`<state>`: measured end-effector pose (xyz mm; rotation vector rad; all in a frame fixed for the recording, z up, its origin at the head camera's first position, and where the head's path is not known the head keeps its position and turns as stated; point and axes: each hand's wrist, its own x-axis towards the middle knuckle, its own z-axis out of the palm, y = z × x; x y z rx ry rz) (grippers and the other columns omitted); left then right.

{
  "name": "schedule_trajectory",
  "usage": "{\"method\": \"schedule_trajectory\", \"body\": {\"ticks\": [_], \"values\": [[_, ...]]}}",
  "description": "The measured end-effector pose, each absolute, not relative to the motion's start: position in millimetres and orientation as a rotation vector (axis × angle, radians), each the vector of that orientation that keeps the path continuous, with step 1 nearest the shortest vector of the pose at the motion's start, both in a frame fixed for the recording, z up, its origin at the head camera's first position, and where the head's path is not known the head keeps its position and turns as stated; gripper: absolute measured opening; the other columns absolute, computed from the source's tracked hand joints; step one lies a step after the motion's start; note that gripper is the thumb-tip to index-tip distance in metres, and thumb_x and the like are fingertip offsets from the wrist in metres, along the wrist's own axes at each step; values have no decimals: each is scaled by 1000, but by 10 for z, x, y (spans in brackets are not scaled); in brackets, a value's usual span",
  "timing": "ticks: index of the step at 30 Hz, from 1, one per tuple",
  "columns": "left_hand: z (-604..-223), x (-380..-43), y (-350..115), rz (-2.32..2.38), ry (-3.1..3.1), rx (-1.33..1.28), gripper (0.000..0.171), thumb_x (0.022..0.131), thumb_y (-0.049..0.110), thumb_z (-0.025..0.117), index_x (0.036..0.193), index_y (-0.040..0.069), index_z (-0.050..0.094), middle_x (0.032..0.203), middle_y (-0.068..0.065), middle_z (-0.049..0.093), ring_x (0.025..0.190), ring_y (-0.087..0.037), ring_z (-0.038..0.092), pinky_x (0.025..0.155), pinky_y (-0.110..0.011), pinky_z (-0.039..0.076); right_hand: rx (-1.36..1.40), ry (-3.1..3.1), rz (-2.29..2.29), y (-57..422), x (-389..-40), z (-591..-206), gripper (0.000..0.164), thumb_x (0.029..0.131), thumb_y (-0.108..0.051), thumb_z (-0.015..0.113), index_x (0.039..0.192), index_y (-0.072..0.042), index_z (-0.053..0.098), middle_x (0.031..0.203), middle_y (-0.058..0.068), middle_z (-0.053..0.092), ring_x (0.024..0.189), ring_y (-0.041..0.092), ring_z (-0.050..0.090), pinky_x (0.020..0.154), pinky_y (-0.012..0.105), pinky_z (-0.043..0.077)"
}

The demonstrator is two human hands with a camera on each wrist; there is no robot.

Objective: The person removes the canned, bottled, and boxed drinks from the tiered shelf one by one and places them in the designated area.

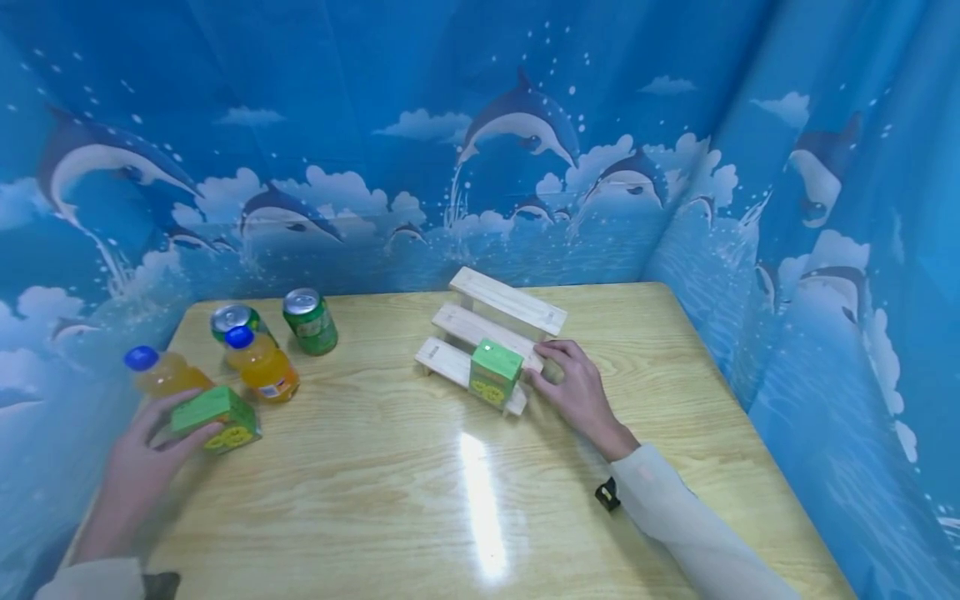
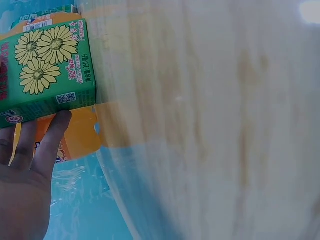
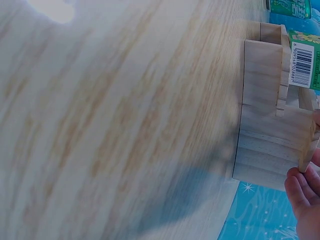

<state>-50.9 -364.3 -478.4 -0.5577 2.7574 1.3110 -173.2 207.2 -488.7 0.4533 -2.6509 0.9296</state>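
Observation:
In the head view my left hand [image 1: 142, 462] holds a green drink carton [image 1: 217, 417] between thumb and fingers at the table's left side. Yellow flowers are printed on that carton [image 2: 50, 70], seen close up in the left wrist view. My right hand [image 1: 576, 392] grips the right end of a three-step wooden rack [image 1: 510, 304], around the middle step. Its fingers [image 3: 300, 192] touch the wood's edge in the right wrist view. A second green carton [image 1: 495, 375] stands upright on the lowest step; its barcode side faces the right wrist camera.
Two orange drink bottles with blue caps, one upright bottle [image 1: 266, 367] and one bottle [image 1: 168, 372] partly behind the left hand's carton, stand at the left. Behind them are a green can [image 1: 311, 321] and another can [image 1: 234, 318]. A dolphin-print curtain [image 1: 360, 125] borders the wooden table [image 1: 375, 483].

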Motion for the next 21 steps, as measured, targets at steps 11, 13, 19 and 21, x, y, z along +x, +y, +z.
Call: {"method": "schedule_trajectory", "body": {"ticks": [11, 13, 19, 21], "values": [[-4709, -445, -3640, 1372, 2710, -645, 78, 101, 60, 71, 169, 44, 35, 181, -15, 25, 116, -12, 64, 101, -74, 51, 457, -2636, 948, 2064, -1724, -4873, 46, 92, -20, 90, 131, -1, 76, 137, 18, 71, 128, 37, 68, 114, 55, 56], [-4694, -426, -3660, 1368, 2737, -634, 75, 102, 57, 72, 168, 44, 38, 181, -9, 26, 110, 5, 55, 101, -73, 51, 458, -2635, 945, 2067, -1726, -4873, 46, 92, -20, 90, 131, -1, 76, 137, 18, 71, 128, 37, 68, 114, 55, 56], [-4601, -377, -3670, 1477, 2700, -645, 71, 104, 54, 71, 167, 42, 40, 177, 18, 30, 141, -17, 49, 115, -84, 32, 458, -2638, 943, 2071, -1726, -4882, 46, 92, -21, 90, 131, -1, 76, 137, 18, 71, 128, 37, 68, 114, 54, 56], [-4551, -373, -3649, 1506, 2700, -655, 71, 104, 54, 70, 167, 41, 40, 175, 19, 35, 146, -16, 46, 120, -82, 28, 460, -2636, 948, 2068, -1724, -4882, 47, 92, -22, 90, 131, -1, 76, 137, 18, 71, 128, 37, 68, 114, 54, 56]]}}
